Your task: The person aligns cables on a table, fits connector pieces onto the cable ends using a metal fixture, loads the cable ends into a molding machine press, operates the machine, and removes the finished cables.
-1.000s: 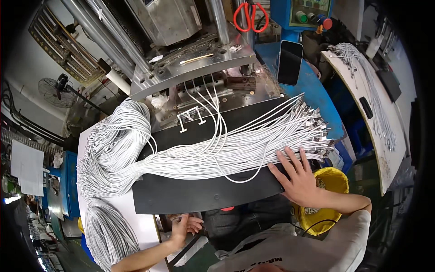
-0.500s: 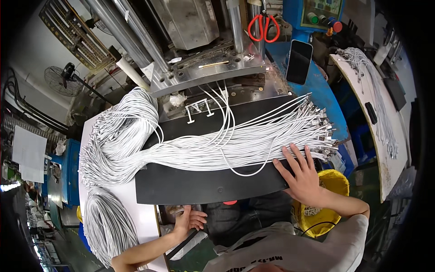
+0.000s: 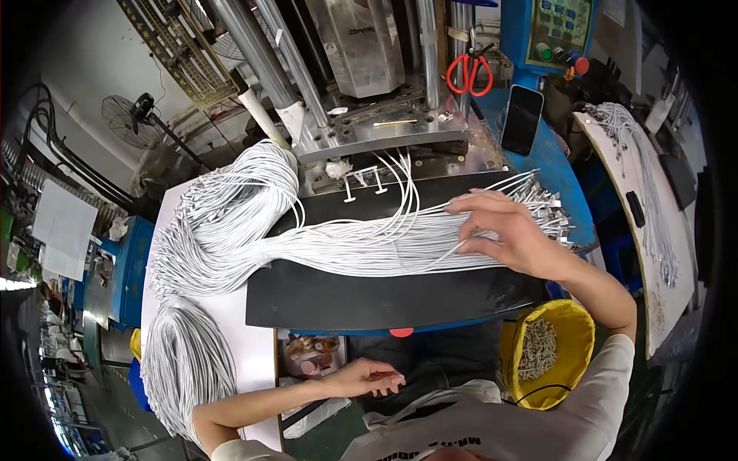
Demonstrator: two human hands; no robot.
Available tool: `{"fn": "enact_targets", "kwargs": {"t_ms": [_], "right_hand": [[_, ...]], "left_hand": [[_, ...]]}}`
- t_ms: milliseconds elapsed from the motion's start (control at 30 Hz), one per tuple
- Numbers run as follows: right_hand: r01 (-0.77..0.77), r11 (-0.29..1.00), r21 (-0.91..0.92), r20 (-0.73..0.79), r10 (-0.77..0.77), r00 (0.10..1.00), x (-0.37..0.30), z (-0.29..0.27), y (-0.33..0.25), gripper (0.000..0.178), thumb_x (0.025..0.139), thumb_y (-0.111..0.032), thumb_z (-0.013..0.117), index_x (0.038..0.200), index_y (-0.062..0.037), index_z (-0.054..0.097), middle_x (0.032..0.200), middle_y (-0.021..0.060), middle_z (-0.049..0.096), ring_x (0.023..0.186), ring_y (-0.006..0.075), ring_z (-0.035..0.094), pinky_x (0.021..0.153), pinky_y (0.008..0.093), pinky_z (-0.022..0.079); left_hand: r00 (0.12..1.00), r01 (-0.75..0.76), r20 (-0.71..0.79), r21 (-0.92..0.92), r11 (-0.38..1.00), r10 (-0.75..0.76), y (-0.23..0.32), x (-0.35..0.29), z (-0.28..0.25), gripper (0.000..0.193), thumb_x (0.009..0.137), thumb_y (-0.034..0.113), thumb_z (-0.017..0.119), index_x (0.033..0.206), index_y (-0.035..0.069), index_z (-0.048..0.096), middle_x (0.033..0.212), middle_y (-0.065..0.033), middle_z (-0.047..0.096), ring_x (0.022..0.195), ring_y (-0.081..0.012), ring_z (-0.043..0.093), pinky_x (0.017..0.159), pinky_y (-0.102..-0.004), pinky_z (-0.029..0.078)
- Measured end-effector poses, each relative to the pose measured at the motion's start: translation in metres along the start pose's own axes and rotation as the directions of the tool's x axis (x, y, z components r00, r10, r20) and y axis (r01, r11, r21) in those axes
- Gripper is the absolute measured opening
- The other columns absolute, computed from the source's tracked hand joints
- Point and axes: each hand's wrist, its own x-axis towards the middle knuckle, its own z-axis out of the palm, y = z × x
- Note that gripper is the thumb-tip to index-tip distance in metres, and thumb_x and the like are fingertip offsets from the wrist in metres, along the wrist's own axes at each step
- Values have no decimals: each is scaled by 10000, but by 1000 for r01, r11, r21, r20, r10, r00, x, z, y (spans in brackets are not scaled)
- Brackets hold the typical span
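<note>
A thick bundle of white cables (image 3: 346,250) lies across a black board (image 3: 369,301), with small metal connectors (image 3: 555,211) at its right end. My right hand (image 3: 511,230) is over the right part of this bundle, fingers bent, with thumb and fingertips closed on a white cable. Several cables run up from the bundle under the metal plate of a press (image 3: 384,132). Low in front of the board, above my lap, my left hand (image 3: 373,378) is held with loosely bent fingers and nothing in it.
More white cables are heaped at the left (image 3: 231,207), and a coil (image 3: 188,361) lies on the pale table. Red-handled scissors (image 3: 469,74) hang on the press; a phone (image 3: 522,119) leans nearby. A yellow bin (image 3: 582,330) containing small pieces stands by my right arm.
My right hand has moved up from the bundle's near edge and bent its fingers over the cables. The loose cable loop in front no longer hangs out. My left hand has moved slightly right and down.
</note>
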Motion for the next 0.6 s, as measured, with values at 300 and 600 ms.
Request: {"fn": "enact_targets", "kwargs": {"t_ms": [300, 600], "right_hand": [[-82, 799, -596, 63, 148, 987, -5, -40, 8, 597, 854, -265, 812, 1338, 1, 586, 1318, 198, 630, 1135, 287, 660, 992, 472, 509], [-388, 544, 744, 251, 310, 917, 120, 28, 4, 441, 948, -289, 717, 1186, 57, 582, 1159, 181, 699, 748, 245, 723, 590, 350, 564]], "left_hand": [[962, -272, 102, 404, 874, 252, 66, -17, 9, 394, 1034, 322, 646, 1292, 24, 650, 1136, -85, 724, 969, -175, 690, 843, -311, 557], [524, -458, 160, 881, 118, 837, 156, 26, -35, 552, 799, -132, 583, 1338, -15, 594, 1453, -195, 546, 1447, -366, 437, 1193, -438, 401]]}}
